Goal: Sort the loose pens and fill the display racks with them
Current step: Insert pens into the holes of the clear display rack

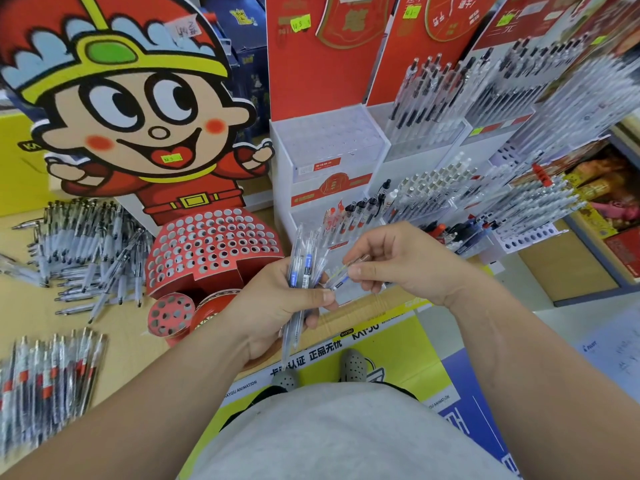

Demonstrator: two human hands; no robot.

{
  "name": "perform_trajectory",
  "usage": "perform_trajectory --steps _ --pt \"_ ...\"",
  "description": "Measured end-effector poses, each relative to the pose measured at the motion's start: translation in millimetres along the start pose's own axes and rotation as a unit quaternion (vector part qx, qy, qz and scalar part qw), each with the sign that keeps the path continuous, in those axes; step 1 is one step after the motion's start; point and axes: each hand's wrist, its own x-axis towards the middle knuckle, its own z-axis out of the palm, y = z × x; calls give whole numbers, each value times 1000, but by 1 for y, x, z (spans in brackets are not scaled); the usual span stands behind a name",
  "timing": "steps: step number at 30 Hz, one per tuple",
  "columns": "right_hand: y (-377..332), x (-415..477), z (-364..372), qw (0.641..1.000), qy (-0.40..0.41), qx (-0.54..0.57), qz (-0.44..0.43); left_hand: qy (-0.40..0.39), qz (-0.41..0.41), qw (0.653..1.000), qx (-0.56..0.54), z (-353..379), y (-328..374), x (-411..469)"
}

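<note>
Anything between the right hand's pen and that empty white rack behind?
Yes: a row of pens standing in the lower tier lies between the pen pinched by the right hand and the empty rack; above them looks open.

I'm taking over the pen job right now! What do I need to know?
Left hand grips a bundle of pens. Right hand pinches a single pen beside the bundle.
Loose pens: the far pile lies left of the red holed rack; the near pile lies at the near left.
Done: the white racks on the right hold many pens.
Left: the red holed rack's holes look empty, the clear top rack looks empty, and both piles need sorting.
</note>
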Motion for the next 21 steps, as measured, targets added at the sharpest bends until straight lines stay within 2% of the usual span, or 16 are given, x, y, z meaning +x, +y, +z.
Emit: perform_trajectory --steps 6,13,17,21 --pt "3 -2 4 1000 9 -14 12 18 17 1000 1 3 -3 0" --pt "9 -8 6 995 70 64 33 15 -1 999 -33 9 -5 8" --pt "13 -13 -12 985 109 122 53 42 -6 998 -47 16 -7 14" --pt "16 -12 -28 988 120 79 53 70 -5 996 -46 29 -8 21"
